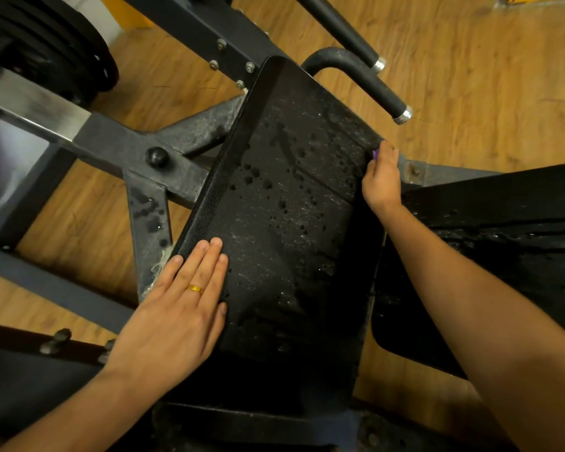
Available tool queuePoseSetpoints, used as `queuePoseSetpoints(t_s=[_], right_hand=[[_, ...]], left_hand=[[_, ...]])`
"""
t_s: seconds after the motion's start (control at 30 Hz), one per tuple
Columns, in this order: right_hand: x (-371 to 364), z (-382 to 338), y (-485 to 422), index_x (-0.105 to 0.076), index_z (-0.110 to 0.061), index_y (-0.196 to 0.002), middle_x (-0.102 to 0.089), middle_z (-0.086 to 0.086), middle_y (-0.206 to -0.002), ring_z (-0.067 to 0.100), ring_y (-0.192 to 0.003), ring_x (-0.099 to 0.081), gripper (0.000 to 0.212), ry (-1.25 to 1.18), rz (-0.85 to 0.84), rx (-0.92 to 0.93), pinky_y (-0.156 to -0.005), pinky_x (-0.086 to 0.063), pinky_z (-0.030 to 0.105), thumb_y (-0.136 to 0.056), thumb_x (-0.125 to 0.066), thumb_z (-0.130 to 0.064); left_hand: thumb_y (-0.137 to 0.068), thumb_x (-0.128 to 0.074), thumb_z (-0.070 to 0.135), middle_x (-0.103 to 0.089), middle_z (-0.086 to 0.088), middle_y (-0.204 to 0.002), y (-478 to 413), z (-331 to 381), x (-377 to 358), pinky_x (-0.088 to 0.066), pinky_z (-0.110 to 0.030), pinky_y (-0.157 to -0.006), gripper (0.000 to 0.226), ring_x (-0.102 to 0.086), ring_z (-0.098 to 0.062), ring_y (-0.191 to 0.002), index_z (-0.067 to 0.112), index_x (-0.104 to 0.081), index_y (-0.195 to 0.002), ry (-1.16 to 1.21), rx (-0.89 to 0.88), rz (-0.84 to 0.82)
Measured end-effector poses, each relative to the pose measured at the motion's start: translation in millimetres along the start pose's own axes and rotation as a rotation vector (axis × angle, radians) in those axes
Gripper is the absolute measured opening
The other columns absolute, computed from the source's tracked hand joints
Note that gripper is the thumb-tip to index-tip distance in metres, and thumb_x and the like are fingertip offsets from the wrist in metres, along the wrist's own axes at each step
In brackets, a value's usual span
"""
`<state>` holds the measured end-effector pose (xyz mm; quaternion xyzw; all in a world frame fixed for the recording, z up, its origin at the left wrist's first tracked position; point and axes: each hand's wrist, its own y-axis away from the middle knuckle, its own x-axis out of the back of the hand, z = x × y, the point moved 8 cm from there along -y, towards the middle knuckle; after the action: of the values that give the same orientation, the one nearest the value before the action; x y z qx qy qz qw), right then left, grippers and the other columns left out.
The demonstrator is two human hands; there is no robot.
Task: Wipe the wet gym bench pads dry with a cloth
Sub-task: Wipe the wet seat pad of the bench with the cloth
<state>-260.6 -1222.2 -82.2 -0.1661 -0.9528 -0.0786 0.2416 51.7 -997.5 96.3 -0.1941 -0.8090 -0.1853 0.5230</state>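
No legible text, number, brand or sign for you to log from the head view. Surfaces checked: wet black bench pad [274,207], steel frame [111,138], stacked weight plates [62,44] at top left. The plates are dark and blurred, so any embossed marking there may simply not resolve.

Left hand [177,308] flat on wet pad [284,197]; right hand [381,177] holds purple cloth [375,154].

I'm in a gym. Weight plates [62,53] stack at ten o'clock, a bolted steel machine frame [118,138] crosses at nine, and grip handles [388,96] stand at one o'clock. The bench pad [291,197] lies centre, over wood-look flooring [470,60].
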Motion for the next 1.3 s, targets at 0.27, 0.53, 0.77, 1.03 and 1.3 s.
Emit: queuePoseSetpoints(t_s=[0.27,0.53,0.77,1.03,1.3], right_hand=[[13,-4,-35,-0.023,-0.016,-0.156,-0.038,0.007,-0.149,0.020,-0.134,-0.040,0.051,-0.090,-0.113,-0.010,-0.111,-0.027,0.026,-0.107,-0.039,-0.014],[15,6,-28,-0.050,-0.016,-0.140,-0.058,0.007,-0.135,0.022,-0.127,-0.053,0.037,-0.109,0.094,-0.095,-0.106,-0.037,0.033,-0.105,-0.048,-0.027],[10,-44,-33,-0.037,-0.012,-0.154,-0.039,0.009,-0.158,0.025,-0.147,-0.033,0.049,0.089,-0.143,0.296,-0.124,-0.024,0.042,-0.107,-0.045,-0.023],[7,-59,-37,-0.030,-0.010,-0.158,-0.027,0.010,-0.165,0.029,-0.153,-0.019,0.059,0.389,-0.300,0.630,-0.127,-0.015,0.045,-0.102,-0.050,-0.006],[4,-81,-30,-0.027,-0.011,-0.159,-0.020,0.005,-0.167,0.021,-0.156,-0.010,0.062,0.335,-0.305,0.627,-0.123,-0.005,0.024,-0.102,-0.046,0.002]], left_hand=[[-0.099,-0.034,0.035,-0.024,-0.022,-0.163,0,0,1,-0.024,-0.050,-0.120,0.065,-0.026,-0.034,-0.151,-0.004,-0.036,-0.151,0.011,0.007,-0.003],[-0.099,-0.034,0.035,-0.023,-0.021,-0.163,1,0,1,-0.023,-0.049,-0.121,0.065,-0.025,-0.033,-0.151,-0.004,-0.036,-0.151,0.014,0.005,-0.004],[-0.101,-0.033,0.035,-0.021,-0.021,-0.164,1,0,-1,-0.025,-0.051,-0.120,0.064,-0.024,-0.034,-0.152,-0.003,-0.034,-0.152,0.013,-0.003,-0.006],[-0.100,-0.034,0.035,-0.025,-0.021,-0.163,0,-1,0,-0.024,-0.049,-0.120,0.064,-0.025,-0.033,-0.152,-0.004,-0.038,-0.150,0.011,-0.002,0.009],[-0.101,-0.033,0.035,-0.023,-0.021,-0.164,1,-1,-1,-0.024,-0.050,-0.120,0.063,-0.023,-0.033,-0.152,-0.003,-0.037,-0.151,0.001,-0.004,0.006]])
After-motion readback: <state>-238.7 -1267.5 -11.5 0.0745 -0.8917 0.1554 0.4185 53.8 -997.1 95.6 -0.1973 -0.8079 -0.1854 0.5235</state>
